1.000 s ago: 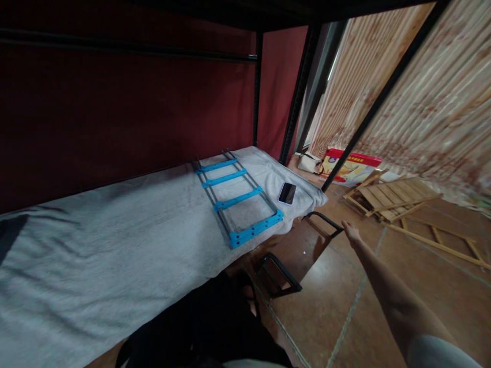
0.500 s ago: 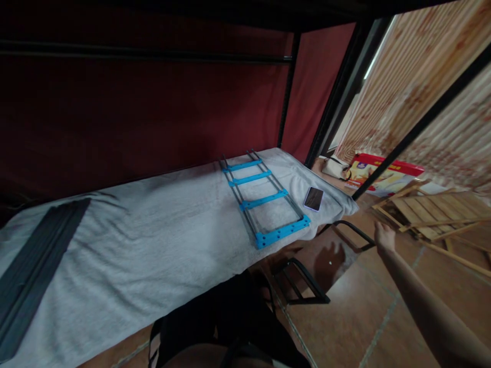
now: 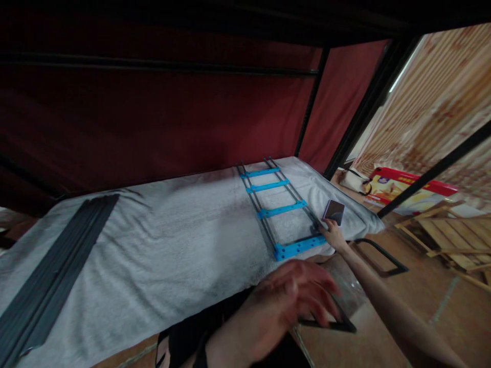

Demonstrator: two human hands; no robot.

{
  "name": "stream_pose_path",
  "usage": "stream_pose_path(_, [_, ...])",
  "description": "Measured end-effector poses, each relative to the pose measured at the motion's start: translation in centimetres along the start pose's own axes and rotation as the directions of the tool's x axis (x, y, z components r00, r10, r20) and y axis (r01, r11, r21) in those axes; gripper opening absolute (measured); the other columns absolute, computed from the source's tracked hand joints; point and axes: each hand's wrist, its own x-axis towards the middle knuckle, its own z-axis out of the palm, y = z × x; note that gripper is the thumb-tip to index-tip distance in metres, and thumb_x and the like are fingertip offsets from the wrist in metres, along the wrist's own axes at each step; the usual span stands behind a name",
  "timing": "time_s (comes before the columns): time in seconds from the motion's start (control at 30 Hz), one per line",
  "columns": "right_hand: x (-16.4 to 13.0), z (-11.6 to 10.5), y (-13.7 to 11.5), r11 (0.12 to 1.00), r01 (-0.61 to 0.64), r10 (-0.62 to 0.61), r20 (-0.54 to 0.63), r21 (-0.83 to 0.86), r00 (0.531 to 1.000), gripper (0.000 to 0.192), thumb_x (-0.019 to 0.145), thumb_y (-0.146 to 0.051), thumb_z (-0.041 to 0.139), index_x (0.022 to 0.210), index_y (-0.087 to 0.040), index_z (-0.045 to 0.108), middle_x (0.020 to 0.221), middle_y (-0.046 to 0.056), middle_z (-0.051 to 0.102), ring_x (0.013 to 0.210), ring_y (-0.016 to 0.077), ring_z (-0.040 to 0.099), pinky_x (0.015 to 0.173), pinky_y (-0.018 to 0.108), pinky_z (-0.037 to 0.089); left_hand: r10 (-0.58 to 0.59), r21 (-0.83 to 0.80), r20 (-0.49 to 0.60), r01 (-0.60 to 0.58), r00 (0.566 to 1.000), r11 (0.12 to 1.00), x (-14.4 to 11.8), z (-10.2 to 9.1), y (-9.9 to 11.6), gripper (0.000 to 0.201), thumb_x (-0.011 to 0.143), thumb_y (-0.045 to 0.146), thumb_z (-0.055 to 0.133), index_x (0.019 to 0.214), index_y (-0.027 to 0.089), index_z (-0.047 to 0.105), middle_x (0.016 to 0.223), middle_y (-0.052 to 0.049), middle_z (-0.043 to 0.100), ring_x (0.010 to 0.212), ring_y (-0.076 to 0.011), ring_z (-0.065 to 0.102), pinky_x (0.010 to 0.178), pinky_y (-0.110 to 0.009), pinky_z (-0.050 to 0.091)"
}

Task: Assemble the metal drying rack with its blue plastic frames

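A ladder-like frame (image 3: 282, 209) of thin grey rods and blue crosspieces lies flat on a white cloth-covered surface (image 3: 172, 240). My right hand (image 3: 333, 235) is at the frame's near right corner, its fingertips closed round the grey rods just behind the front crosspiece. Part of that grip is hidden. A phone (image 3: 334, 212) with a pale edge lies right behind those fingers. In the foreground, blurred by motion, my left hand (image 3: 287, 296) is in the air on the near side of the frame. Its fingers are bent and apart, with nothing visible in them.
Long dark grey strips (image 3: 63, 260) lie on the cloth at the left. A black metal frame (image 3: 383, 255) stands on the floor beside the right edge. Wooden slatted furniture (image 3: 452, 232), a red-and-yellow box (image 3: 410, 189) and a white bag (image 3: 353, 181) are farther right.
My right hand has moved left from over the floor to the frame's near right corner. My left hand has come into view in front. The camera view has shifted slightly left.
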Motion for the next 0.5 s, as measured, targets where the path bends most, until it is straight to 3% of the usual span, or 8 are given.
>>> stream_pose_path(0.1, [-0.1, 1.5, -1.5, 0.959, 0.031, -0.002, 0.101, -0.282, 0.995, 0.044, 0.085, -0.024, 0.052, 0.127, -0.011, 0.059, 0.127, 0.021, 0.060, 0.118, 0.0322, 0.058, 0.101, 0.042, 0.045, 0.195, 0.034, 0.013, -0.195, 0.981, 0.980, 1.2, -2.6, 2.0, 0.050, 0.076, 0.048, 0.077, 0.114, 0.017, 0.069, 0.113, -0.013, 0.070, 0.104, -0.0261, 0.065, 0.085, -0.034, 0.049])
stream_pose_path(0.2, [-0.2, 2.3, -2.0, 0.877, 0.010, 0.046, 0.105, -0.480, 0.993, 0.044, 0.089, -0.021, 0.049, 0.131, -0.010, 0.054, 0.128, 0.021, 0.061, 0.118, 0.0329, 0.058, 0.098, 0.042, 0.045, 0.246, 0.060, -0.225, -0.238, 0.943, 0.969, 2.0, -8.6, 2.1, 0.050, 0.069, 0.049, 0.079, 0.108, 0.018, 0.071, 0.106, -0.010, 0.073, 0.093, -0.0219, 0.066, 0.077, -0.030, 0.048])
stream_pose_path(0.3, [0.0, 3.0, -2.0, 0.822, -0.019, 0.080, 0.081, -0.569, 0.994, 0.042, 0.091, -0.019, 0.046, 0.132, -0.009, 0.053, 0.123, 0.022, 0.062, 0.116, 0.0328, 0.060, 0.094, 0.041, 0.046, 0.167, 0.023, -0.394, -0.172, 0.904, 0.985, 1.6, -15.4, 0.7, 0.052, 0.057, 0.047, 0.086, 0.099, 0.020, 0.073, 0.101, -0.009, 0.075, 0.092, -0.0246, 0.067, 0.077, -0.032, 0.049])
stream_pose_path(0.37, [0.5, 3.3, -1.6, 0.800, -0.031, 0.092, 0.070, -0.600, 0.993, 0.039, 0.092, -0.018, 0.042, 0.128, -0.007, 0.056, 0.118, 0.023, 0.063, 0.112, 0.0325, 0.063, 0.091, 0.040, 0.048, 0.148, -0.004, -0.448, -0.168, 0.882, 0.986, 1.0, -18.7, -0.4, 0.048, 0.055, 0.045, 0.086, 0.096, 0.023, 0.074, 0.104, -0.008, 0.075, 0.097, -0.0267, 0.067, 0.080, -0.034, 0.050])
stream_pose_path(0.5, [2.2, 3.6, -0.5, 0.812, -0.038, 0.089, 0.060, -0.582, 0.994, 0.033, 0.090, -0.016, 0.039, 0.112, -0.007, 0.063, 0.108, 0.023, 0.066, 0.104, 0.0320, 0.066, 0.088, 0.039, 0.049, 0.042, -0.062, -0.470, -0.081, 0.882, 0.995, 0.1, -21.5, -1.6, 0.043, 0.053, 0.044, 0.086, 0.090, 0.026, 0.075, 0.105, -0.008, 0.076, 0.104, -0.0304, 0.067, 0.086, -0.039, 0.051])
